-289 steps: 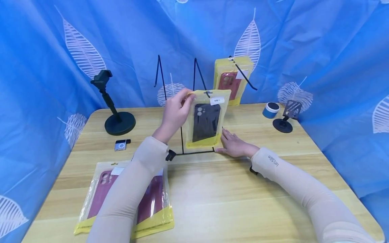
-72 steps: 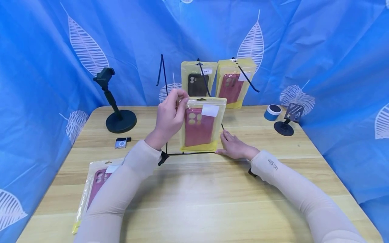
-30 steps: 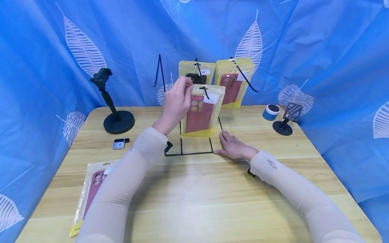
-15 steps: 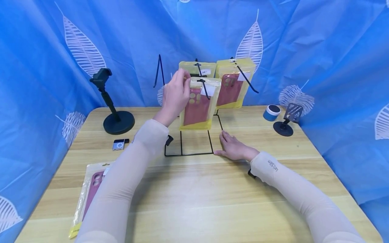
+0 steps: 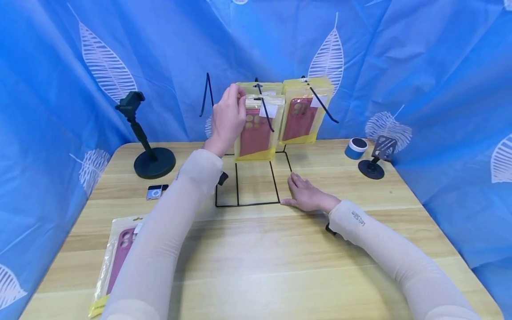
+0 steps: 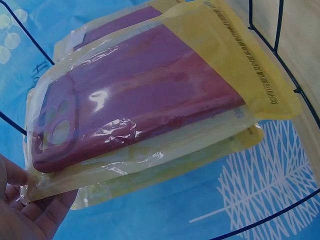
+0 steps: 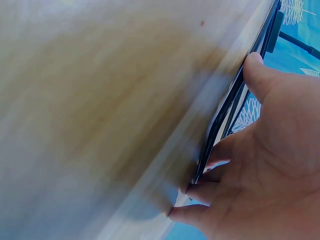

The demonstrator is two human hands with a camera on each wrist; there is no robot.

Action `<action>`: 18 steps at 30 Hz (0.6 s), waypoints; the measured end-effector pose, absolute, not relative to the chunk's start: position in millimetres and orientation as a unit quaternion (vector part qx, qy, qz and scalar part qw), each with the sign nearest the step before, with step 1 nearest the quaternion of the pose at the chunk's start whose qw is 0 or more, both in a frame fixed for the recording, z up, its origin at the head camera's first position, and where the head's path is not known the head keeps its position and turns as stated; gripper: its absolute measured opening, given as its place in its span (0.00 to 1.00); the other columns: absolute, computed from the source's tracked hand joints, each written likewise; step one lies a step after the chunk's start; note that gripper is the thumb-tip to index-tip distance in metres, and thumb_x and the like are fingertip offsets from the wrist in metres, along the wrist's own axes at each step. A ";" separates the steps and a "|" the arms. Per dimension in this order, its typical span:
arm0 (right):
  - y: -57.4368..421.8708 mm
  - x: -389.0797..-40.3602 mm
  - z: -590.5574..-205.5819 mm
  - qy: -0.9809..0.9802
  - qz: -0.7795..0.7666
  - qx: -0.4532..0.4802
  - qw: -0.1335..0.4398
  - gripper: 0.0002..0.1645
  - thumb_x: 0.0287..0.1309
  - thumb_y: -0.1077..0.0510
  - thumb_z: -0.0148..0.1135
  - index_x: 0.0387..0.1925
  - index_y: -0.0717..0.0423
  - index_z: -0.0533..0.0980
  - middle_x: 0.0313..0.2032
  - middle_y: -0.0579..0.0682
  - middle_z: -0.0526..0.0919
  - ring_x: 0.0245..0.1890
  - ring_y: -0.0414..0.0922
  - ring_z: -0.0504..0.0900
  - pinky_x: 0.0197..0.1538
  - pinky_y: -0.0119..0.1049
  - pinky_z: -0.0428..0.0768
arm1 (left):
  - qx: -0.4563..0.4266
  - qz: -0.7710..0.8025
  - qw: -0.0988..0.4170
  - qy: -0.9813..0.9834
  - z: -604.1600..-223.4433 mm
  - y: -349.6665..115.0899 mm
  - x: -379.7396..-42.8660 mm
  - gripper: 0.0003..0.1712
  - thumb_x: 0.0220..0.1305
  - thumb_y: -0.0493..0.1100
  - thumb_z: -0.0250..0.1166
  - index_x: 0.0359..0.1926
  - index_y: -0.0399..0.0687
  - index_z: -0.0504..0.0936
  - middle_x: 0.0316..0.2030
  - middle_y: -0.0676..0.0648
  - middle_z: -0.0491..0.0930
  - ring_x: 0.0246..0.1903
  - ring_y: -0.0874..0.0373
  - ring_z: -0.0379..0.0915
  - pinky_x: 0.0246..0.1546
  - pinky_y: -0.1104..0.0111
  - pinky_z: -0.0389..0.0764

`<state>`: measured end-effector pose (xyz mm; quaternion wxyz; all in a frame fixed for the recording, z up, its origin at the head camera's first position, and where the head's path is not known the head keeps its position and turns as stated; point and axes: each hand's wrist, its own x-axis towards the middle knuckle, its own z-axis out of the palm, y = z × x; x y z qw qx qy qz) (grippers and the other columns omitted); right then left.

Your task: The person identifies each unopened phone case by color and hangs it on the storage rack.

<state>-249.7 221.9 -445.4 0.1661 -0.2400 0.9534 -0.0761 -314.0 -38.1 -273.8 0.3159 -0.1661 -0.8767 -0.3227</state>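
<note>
My left hand point(image 5: 228, 116) pinches the top left corner of a bagged dark pink phone case point(image 5: 254, 138). The middle hook of the black wire rack point(image 5: 247, 205) runs through the bag's hang hole, its tip sticking out in front. Directly behind hangs another yellow bag point(image 5: 248, 87), mostly covered. In the left wrist view, thumb and fingers grip the edge of the bag point(image 6: 140, 95). My right hand point(image 5: 307, 195) rests on the rack's base at its front right corner, fingers extended; in the right wrist view, the thumb and fingertips touch the black wire and tabletop.
More bagged cases point(image 5: 300, 118) hang on the right hook. The left hook point(image 5: 206, 91) carries nothing. One bagged pink case point(image 5: 116, 258) lies at front left, partly under my forearm. A phone stand point(image 5: 154, 163), small music player point(image 5: 155, 192), blue jar point(image 5: 355, 149) and small stand point(image 5: 372, 169) surround the rack.
The black case was hung on the middle hook earlier. The left hand then brought a pink case from the table, threaded it on that hook and slid it backward. The right hand stayed put.
</note>
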 end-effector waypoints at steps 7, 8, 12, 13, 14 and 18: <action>221.4 -249.8 -445.0 0.954 -0.066 -0.242 0.166 0.57 0.70 0.30 0.45 0.75 0.71 0.42 0.77 0.69 0.35 0.78 0.61 0.37 0.76 0.60 0.48 | -0.150 -0.329 0.304 -0.882 -275.7 -38.5 -324.7 0.14 0.79 0.47 0.46 0.50 0.42 0.73 0.42 0.43 0.78 0.27 0.50 0.72 0.27 0.61 0.74; 221.4 -249.8 -444.9 0.954 -0.065 -0.242 0.166 0.57 0.70 0.30 0.45 0.75 0.71 0.42 0.77 0.68 0.35 0.78 0.61 0.37 0.76 0.60 0.48 | -0.150 -0.329 0.304 -0.881 -275.9 -38.3 -325.9 0.14 0.79 0.46 0.46 0.50 0.42 0.73 0.41 0.42 0.78 0.26 0.50 0.72 0.27 0.61 0.73; 221.3 -249.8 -444.9 0.953 -0.064 -0.244 0.166 0.57 0.69 0.30 0.44 0.75 0.71 0.42 0.77 0.68 0.35 0.78 0.61 0.37 0.76 0.61 0.48 | -0.146 -0.326 0.308 -0.882 -276.1 -37.4 -330.9 0.14 0.79 0.47 0.46 0.50 0.42 0.73 0.41 0.42 0.78 0.27 0.51 0.72 0.27 0.62 0.72; 221.3 -249.8 -445.0 0.953 -0.065 -0.244 0.167 0.57 0.69 0.30 0.44 0.75 0.71 0.42 0.77 0.68 0.34 0.78 0.61 0.37 0.76 0.61 0.48 | -0.145 -0.326 0.308 -0.882 -275.9 -37.2 -331.9 0.15 0.79 0.47 0.45 0.50 0.42 0.73 0.41 0.43 0.78 0.27 0.52 0.72 0.27 0.62 0.72; 221.2 -249.9 -445.2 0.953 -0.064 -0.244 0.167 0.57 0.69 0.30 0.44 0.75 0.71 0.42 0.77 0.68 0.34 0.78 0.61 0.37 0.76 0.61 0.48 | -0.144 -0.327 0.309 -0.882 -275.8 -37.0 -333.0 0.15 0.79 0.47 0.46 0.51 0.42 0.73 0.42 0.43 0.78 0.27 0.52 0.72 0.28 0.62 0.72; 221.5 -250.6 -445.8 0.953 -0.066 -0.242 0.168 0.57 0.69 0.30 0.44 0.76 0.70 0.42 0.77 0.68 0.34 0.78 0.60 0.37 0.76 0.61 0.48 | -0.144 -0.330 0.307 -0.881 -274.3 -35.6 -335.5 0.15 0.79 0.47 0.46 0.51 0.42 0.73 0.42 0.43 0.78 0.27 0.52 0.72 0.28 0.62 0.72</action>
